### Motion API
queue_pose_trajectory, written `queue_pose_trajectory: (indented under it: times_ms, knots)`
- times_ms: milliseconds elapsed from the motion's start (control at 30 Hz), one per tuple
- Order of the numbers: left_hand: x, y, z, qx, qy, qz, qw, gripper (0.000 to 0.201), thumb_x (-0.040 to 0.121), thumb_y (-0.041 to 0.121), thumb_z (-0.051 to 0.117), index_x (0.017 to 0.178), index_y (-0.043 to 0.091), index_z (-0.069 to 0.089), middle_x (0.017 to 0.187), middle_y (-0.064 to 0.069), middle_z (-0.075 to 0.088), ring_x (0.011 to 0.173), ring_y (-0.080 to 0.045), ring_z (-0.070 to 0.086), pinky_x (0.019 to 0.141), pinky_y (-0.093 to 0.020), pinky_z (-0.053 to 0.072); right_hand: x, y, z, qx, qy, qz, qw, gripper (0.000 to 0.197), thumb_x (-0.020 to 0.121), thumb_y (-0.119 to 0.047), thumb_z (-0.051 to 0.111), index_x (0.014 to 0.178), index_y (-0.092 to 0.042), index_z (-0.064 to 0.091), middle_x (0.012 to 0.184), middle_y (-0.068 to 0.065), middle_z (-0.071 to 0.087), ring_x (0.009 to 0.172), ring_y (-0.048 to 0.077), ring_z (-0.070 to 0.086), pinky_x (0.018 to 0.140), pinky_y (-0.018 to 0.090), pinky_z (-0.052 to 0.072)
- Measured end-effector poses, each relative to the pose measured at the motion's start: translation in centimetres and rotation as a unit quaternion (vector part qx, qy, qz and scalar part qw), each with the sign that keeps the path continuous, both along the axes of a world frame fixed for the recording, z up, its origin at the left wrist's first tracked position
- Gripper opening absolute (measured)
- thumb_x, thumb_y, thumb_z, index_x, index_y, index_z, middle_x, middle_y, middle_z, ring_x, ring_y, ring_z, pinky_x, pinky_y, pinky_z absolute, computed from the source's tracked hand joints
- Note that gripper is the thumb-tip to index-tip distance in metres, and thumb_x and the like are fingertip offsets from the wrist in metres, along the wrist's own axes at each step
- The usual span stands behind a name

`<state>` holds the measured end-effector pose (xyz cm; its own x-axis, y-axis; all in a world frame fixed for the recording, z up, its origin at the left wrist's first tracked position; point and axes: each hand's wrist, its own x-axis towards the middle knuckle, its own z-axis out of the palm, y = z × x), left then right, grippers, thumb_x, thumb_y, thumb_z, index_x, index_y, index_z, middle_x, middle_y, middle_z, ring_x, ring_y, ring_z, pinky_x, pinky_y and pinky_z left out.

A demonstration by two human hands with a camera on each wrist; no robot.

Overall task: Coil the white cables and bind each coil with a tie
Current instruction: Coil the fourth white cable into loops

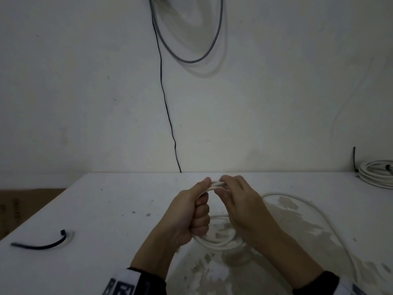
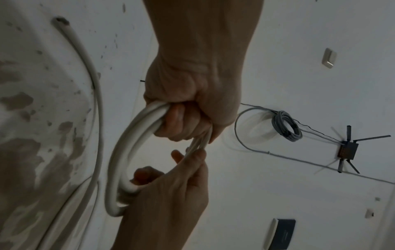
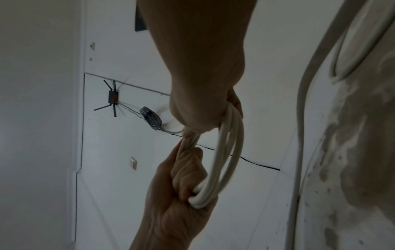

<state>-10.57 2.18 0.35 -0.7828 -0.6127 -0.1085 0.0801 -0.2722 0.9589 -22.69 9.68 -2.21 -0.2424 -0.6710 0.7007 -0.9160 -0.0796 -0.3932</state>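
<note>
A white cable coil [image 1: 219,241] of a few loops stands upright over the table [image 1: 106,209]. My left hand [image 1: 197,211] grips its left side in a fist; the left wrist view shows this left hand [image 2: 188,111] closed round the coil [image 2: 121,152]. My right hand [image 1: 231,194] pinches the strands at the top of the loop, right beside the left thumb. In the right wrist view the right hand [image 3: 213,108] curls round the coil [image 3: 226,160], with the left hand [image 3: 181,186] below. The cable's loose tail [image 1: 302,203] sweeps right across the table. A black tie [image 1: 40,244] lies at the left.
A bound white coil [image 1: 376,173] with a black tie lies at the table's far right edge. A thin black wire [image 1: 168,116] and a grey cable loop [image 1: 191,60] hang on the wall behind. A cardboard box [image 1: 21,209] stands left of the table.
</note>
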Motion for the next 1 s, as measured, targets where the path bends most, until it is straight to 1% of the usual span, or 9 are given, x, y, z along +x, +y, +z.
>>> queue_pose_trajectory:
  times_ms: [133, 233, 333, 433, 533, 633, 800, 900, 1000]
  knots:
    - [0.3, 0.2, 0.5, -0.062, -0.012, -0.034, 0.997, 0.049, 0.086, 0.051, 0.046, 0.06, 0.019, 0.019, 0.043, 0.006, 0.016, 0.035, -0.008, 0.013, 0.038, -0.017, 0.014, 0.4, 0.5, 1.1, 0.11, 0.014, -0.07, 0.991, 0.049, 0.088, -0.057, 0.016, 0.078, -0.014, 0.038, 0.061, -0.007, 0.038, 0.052, 0.01, 0.037, 0.047, 0.021, 0.027]
    - [0.1, 0.7, 0.9, -0.16, -0.025, -0.013, 0.987, 0.04, 0.09, 0.047, 0.044, 0.072, 0.011, 0.048, 0.044, 0.008, 0.023, 0.037, -0.007, 0.02, 0.037, -0.017, 0.023, 0.2, 0.6, 1.3, 0.081, -0.045, -0.088, 0.992, 0.035, 0.096, -0.039, 0.032, 0.08, -0.011, 0.046, 0.059, -0.004, 0.043, 0.049, 0.005, 0.038, 0.044, 0.019, 0.027]
    - [-0.2, 0.5, 0.4, -0.323, -0.067, 0.095, 0.939, 0.036, 0.092, 0.043, 0.045, 0.099, 0.011, 0.061, 0.04, 0.01, 0.038, 0.034, -0.002, 0.035, 0.039, -0.017, 0.03, 0.6, 0.8, 1.5, 0.049, -0.11, -0.049, 0.992, 0.031, 0.096, -0.036, 0.035, 0.08, -0.015, 0.051, 0.059, -0.003, 0.05, 0.047, 0.006, 0.045, 0.044, 0.016, 0.032]
    - [-0.2, 0.0, 0.0, -0.439, -0.053, 0.165, 0.882, 0.032, 0.093, 0.037, 0.045, 0.082, 0.014, 0.066, 0.035, 0.014, 0.046, 0.034, 0.0, 0.043, 0.045, -0.016, 0.031, 1.0, 1.1, 2.0, 0.068, -0.195, 0.034, 0.978, 0.035, 0.098, -0.033, 0.035, 0.071, -0.016, 0.05, 0.056, -0.001, 0.054, 0.041, 0.007, 0.051, 0.044, 0.017, 0.041]
    - [0.4, -0.4, 0.4, -0.435, -0.035, 0.15, 0.887, 0.03, 0.094, 0.03, 0.047, 0.076, 0.015, 0.066, 0.034, 0.013, 0.045, 0.034, -0.001, 0.041, 0.044, -0.013, 0.031, 0.4, 1.9, 2.7, 0.144, -0.328, 0.123, 0.926, 0.04, 0.1, -0.03, 0.035, 0.078, -0.008, 0.059, 0.063, 0.005, 0.063, 0.051, 0.014, 0.06, 0.053, 0.026, 0.05]
    - [0.7, -0.2, 0.7, -0.414, -0.022, 0.068, 0.907, 0.033, 0.093, 0.029, 0.049, 0.076, 0.01, 0.069, 0.038, 0.009, 0.039, 0.033, -0.005, 0.033, 0.041, -0.017, 0.03, 0.4, 2.1, 3.3, 0.178, -0.44, 0.138, 0.869, 0.063, 0.099, -0.045, 0.026, 0.076, 0.0, 0.064, 0.065, 0.015, 0.066, 0.054, 0.026, 0.062, 0.057, 0.032, 0.051]
    - [0.5, 0.6, 0.9, -0.459, -0.038, 0.045, 0.886, 0.036, 0.093, 0.033, 0.047, 0.08, 0.009, 0.07, 0.034, 0.013, 0.045, 0.033, 0.001, 0.038, 0.045, -0.011, 0.03, 1.9, 1.6, 3.1, 0.161, -0.397, 0.048, 0.902, 0.06, 0.096, -0.051, 0.027, 0.055, -0.011, 0.045, 0.041, -0.005, 0.036, 0.036, 0.011, 0.034, 0.041, 0.022, 0.034]
    - [0.6, 0.5, 0.8, -0.416, 0.011, 0.06, 0.907, 0.044, 0.082, 0.048, 0.05, 0.077, 0.008, 0.069, 0.038, 0.009, 0.039, 0.036, -0.004, 0.034, 0.044, -0.018, 0.031, 2.1, 1.8, 3.8, 0.124, -0.481, 0.124, 0.859, 0.052, 0.094, -0.049, 0.037, 0.061, -0.009, 0.038, 0.044, -0.006, 0.021, 0.037, 0.011, 0.018, 0.041, 0.02, 0.021]
    - [0.6, 0.5, 1.2, -0.344, 0.042, 0.057, 0.936, 0.047, 0.071, 0.054, 0.054, 0.072, 0.008, 0.065, 0.045, 0.002, 0.046, 0.043, -0.012, 0.045, 0.05, -0.024, 0.043, 1.9, 2.2, 4.4, 0.083, -0.541, 0.162, 0.821, 0.054, 0.092, -0.048, 0.042, 0.049, -0.019, 0.032, 0.042, -0.005, 0.018, 0.036, 0.01, 0.015, 0.04, 0.017, 0.018]
